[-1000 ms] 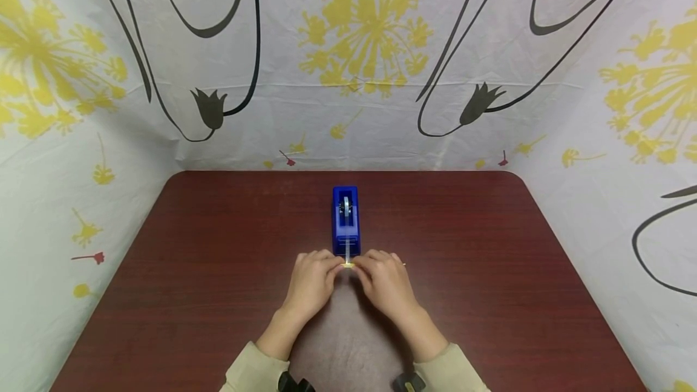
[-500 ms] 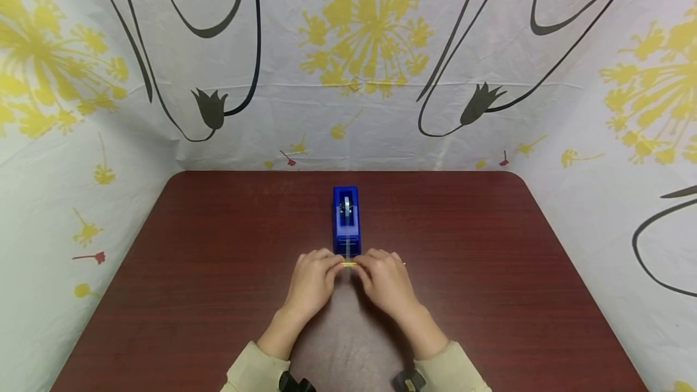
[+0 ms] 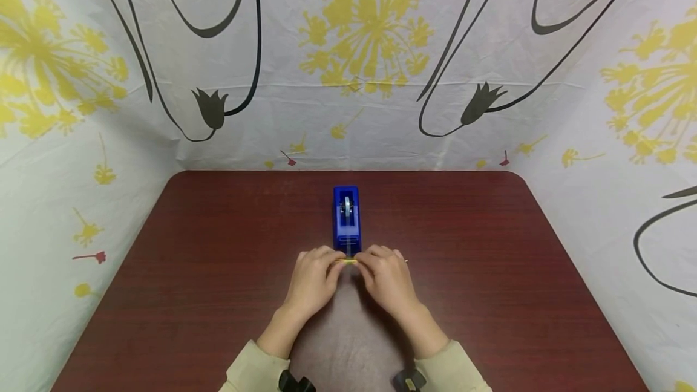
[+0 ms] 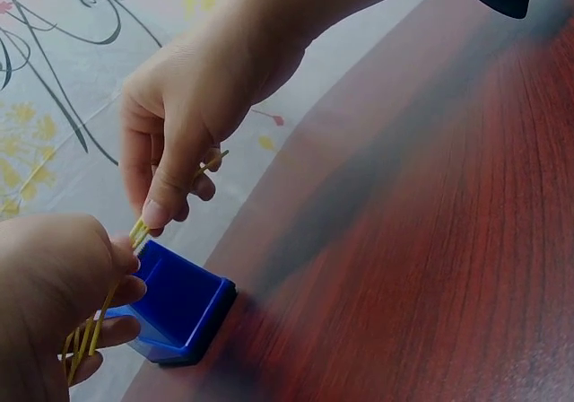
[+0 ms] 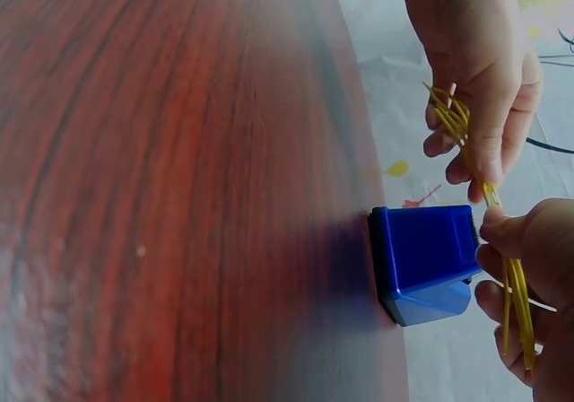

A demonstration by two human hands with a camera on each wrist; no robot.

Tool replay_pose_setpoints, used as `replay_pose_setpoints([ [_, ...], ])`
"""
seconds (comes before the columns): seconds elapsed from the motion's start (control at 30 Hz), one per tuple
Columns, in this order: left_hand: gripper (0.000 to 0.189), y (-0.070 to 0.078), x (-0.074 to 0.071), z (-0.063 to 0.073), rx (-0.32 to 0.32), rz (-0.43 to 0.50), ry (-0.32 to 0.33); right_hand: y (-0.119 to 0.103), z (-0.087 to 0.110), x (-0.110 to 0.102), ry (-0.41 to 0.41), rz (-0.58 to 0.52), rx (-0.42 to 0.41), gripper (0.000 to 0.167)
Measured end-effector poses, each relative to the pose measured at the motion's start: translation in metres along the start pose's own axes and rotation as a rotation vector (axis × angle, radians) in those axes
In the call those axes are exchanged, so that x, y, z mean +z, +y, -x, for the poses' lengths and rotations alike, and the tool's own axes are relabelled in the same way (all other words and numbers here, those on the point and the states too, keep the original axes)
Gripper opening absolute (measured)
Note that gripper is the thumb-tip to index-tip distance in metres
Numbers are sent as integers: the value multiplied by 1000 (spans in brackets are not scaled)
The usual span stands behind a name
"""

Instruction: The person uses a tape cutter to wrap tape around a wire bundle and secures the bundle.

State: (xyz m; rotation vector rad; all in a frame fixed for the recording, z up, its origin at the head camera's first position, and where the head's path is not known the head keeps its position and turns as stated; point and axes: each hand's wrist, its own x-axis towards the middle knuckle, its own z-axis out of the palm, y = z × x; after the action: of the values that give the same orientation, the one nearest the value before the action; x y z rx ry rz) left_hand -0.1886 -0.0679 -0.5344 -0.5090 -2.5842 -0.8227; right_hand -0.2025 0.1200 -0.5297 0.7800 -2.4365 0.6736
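Observation:
Both hands meet at a bundle of thin yellow strands (image 3: 350, 261), held crosswise at the front end of a blue tape dispenser (image 3: 346, 222). My left hand (image 3: 313, 274) pinches it from the left between thumb and fingers, and my right hand (image 3: 386, 274) pinches it from the right. Only a short middle stretch shows between the thumbs in the head view. In the right wrist view loose strand ends (image 5: 453, 119) fan out by the left hand (image 5: 489, 88), and more run under the right hand (image 5: 547, 267). A narrow clear tape strip (image 3: 348, 245) runs along the dispenser's front towards the bundle.
The dispenser stands on a dark red wood-grain table (image 3: 245, 222), its tape roll (image 3: 346, 207) towards the back. A white curtain (image 3: 381, 126) with yellow and grey flower prints surrounds the table's back and sides. Dark devices (image 3: 408, 381) sit at both sleeves.
Both hands have moved slightly away from the person with the yellow bundle, closer to the dispenser's front edge. The length of tape showing between dispenser and bundle has become shorter.

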Motion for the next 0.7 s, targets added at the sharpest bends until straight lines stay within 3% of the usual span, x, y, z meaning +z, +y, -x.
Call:
replay_pose_setpoints([
  [0.5,11,2,-4,-6,39,-32,49,3,-3,1,111,1,-40,12],
  [0.7,13,3,-6,-8,39,-64,30,3,-4,1,128,-10,-41,12],
])
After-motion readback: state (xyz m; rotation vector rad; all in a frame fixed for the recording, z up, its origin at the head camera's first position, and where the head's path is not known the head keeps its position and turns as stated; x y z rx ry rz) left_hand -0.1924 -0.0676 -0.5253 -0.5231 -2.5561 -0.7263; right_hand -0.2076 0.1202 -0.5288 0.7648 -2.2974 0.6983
